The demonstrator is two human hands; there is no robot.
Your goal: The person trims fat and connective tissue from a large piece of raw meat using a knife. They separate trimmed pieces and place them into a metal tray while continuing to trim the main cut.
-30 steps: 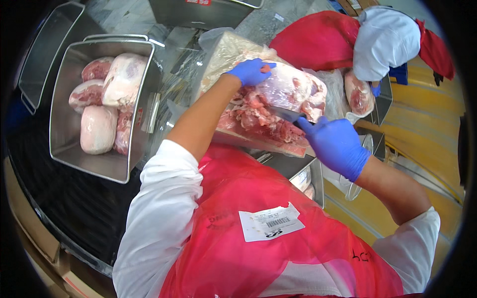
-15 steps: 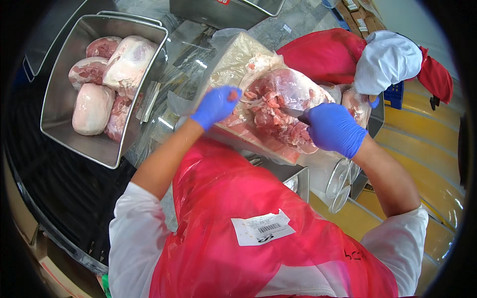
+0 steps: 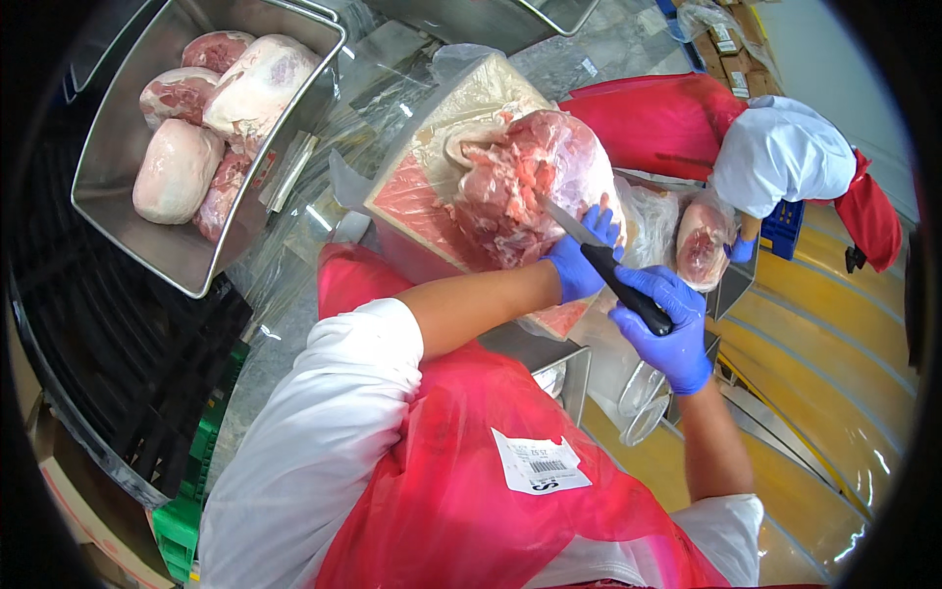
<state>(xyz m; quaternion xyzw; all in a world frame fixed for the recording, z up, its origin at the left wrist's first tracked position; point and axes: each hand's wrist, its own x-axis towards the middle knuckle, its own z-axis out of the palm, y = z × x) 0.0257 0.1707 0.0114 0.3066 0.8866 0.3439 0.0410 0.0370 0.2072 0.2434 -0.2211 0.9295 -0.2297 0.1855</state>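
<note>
A large piece of raw meat (image 3: 520,191), pink and red with pale fat, lies on a thick board (image 3: 407,182) covered in clear film. My right hand (image 3: 670,324), in a blue glove, is closed around the black handle of a knife (image 3: 601,263). Its blade points up and left, with the tip at the meat's cut face. My left hand (image 3: 581,267), also gloved in blue, rests against the meat's near right side with fingers spread. The knife passes close beside those fingers, and whether the two touch cannot be told.
At the left, a steel tub (image 3: 206,275) holds several meat pieces (image 3: 177,169). Across from me, a person in a red apron (image 3: 643,123) has a blue-gloved hand (image 3: 743,248) beside another meat piece (image 3: 703,243). Clear plastic hangs near the board's right side.
My left hand has crossed from the meat's left side to its near right side. My right hand has pulled back toward me, exposing the knife. The meat has turned, and my view has shifted.
</note>
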